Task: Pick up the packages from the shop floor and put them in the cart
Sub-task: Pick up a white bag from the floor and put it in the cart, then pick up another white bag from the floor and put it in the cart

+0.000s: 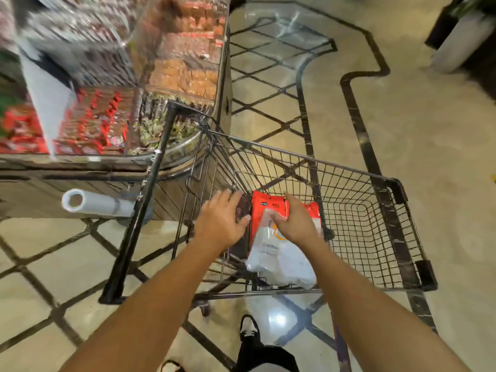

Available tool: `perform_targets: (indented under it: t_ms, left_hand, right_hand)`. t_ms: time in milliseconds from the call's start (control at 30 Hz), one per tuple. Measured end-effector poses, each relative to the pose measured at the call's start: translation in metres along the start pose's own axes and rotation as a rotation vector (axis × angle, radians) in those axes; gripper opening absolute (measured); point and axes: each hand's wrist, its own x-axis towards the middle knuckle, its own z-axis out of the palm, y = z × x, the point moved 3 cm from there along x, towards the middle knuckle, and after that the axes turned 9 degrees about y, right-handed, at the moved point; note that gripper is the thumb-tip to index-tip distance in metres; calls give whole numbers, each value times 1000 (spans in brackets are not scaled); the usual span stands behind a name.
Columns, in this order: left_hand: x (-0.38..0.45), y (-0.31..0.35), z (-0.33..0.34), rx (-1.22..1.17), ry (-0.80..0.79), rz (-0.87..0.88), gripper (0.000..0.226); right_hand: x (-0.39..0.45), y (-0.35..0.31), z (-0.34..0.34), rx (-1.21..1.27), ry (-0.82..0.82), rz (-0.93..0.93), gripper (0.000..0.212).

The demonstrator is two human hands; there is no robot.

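A black wire shopping cart (357,173) stands in front of me on the tiled floor. Inside its near left corner a red package (264,208) lies behind a white package (279,259) with an orange ring. My right hand (295,224) rests on top of the white package, fingers curled over its upper edge. My left hand (221,221) is just left of it, with fingers and thumb around a small dark package (243,210) against the cart's left wall. The rest of the cart basket holds nothing.
A curved display counter (107,162) full of wrapped snacks stands to the left, touching the cart's front left corner. A roll of plastic bags (94,204) juts out of the counter's side. My shoe (249,327) is below the cart. Open tiled floor lies to the right.
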Motion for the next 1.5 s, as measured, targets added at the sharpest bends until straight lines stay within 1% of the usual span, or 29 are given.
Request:
perform_targets:
  t_ms: [100, 200, 267, 333, 467, 600, 667, 733, 833, 900, 933, 1033, 1167, 1267, 1333, 1433, 1500]
  left_hand:
    - [-3, -29, -59, 134, 71, -24, 73]
    - [-19, -72, -121, 257, 227, -49, 74]
    - [-37, -107, -161, 302, 299, -115, 74]
    - [-62, -147, -197, 356, 333, -196, 76]
    - [-131, -238, -257, 410, 445, -358, 78]
    - [-212, -334, -311, 464, 465, -526, 80]
    - [-257, -380, -333, 476, 488, -604, 79]
    - [-302, -423, -348, 495, 544, -677, 82]
    - [-365, -481, -363, 490, 527, -790, 80]
    - [-403, -513, -370, 487, 562, -844, 78]
    - [-421, -527, -373, 486, 589, -871, 79]
    - [-465, -574, -375, 485, 596, -960, 84]
    - [-510, -637, -385, 488, 594, -1063, 88]
    - [-529, -686, -395, 513, 586, -1133, 85]
    - [-537, -724, -401, 540, 571, -1169, 84]
    - [-547, -778, -416, 531, 556, -1218, 90]
    - [-554, -812, -429, 533, 553, -1253, 89]
  right_hand:
    - [9, -72, -11, -51, 17, -191, 77]
    - [7, -151, -13, -121, 42, -407, 81]
    - [0, -203, -8, -196, 46, -512, 78]
    - [-8, -255, 1, -250, 55, -618, 77]
    - [-37, -361, 28, -352, 47, -792, 78]
    - [-78, -461, 68, -394, 95, -959, 81]
    - [-102, -508, 98, -401, 92, -1021, 80]
    - [-132, -552, 127, -407, 84, -1086, 84]
    - [-183, -616, 173, -364, 69, -1199, 101]
    - [-215, -655, 204, -388, 58, -1274, 106]
    - [-229, -674, 219, -409, 48, -1307, 106]
    - [-260, -723, 266, -441, 9, -1382, 104]
    - [-284, -781, 334, -474, -44, -1491, 105]
    - [-292, -828, 389, -464, -83, -1532, 97]
    - [-296, -859, 424, -424, -95, -1549, 99]
    - [-301, -909, 475, -392, -168, -1567, 102]
    - [-304, -946, 507, -391, -203, -1576, 94]
